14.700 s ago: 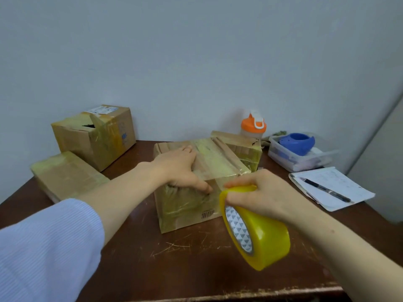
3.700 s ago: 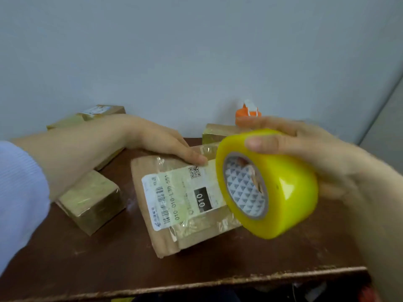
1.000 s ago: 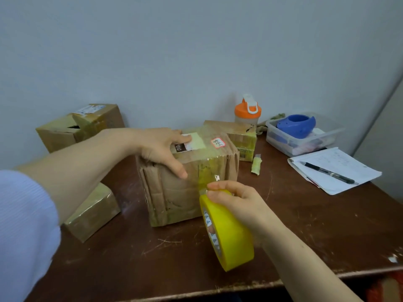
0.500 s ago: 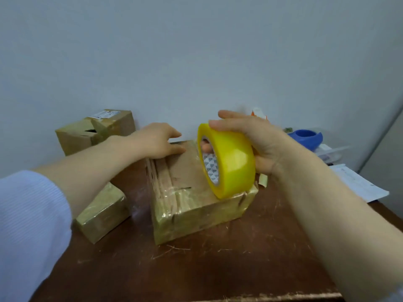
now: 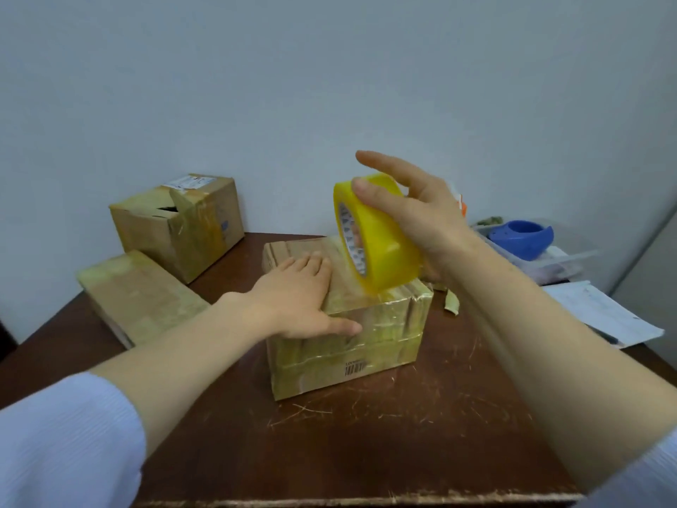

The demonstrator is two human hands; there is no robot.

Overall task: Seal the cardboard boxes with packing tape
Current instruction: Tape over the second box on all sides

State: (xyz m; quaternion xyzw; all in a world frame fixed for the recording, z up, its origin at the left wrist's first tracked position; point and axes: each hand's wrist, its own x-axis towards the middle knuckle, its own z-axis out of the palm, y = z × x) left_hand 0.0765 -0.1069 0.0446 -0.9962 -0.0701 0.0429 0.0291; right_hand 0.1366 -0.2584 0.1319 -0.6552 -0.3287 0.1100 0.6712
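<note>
While the left hand (image 5: 293,298) lies flat, fingers straight, atop the tape-wrapped brown cardboard box (image 5: 348,346), the right hand (image 5: 414,218) grasps the yellow packing-tape roll (image 5: 377,243) touching its top.

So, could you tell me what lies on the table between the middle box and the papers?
A crumpled yellowish scrap on otherwise bare tabletop, in the head view.
</note>
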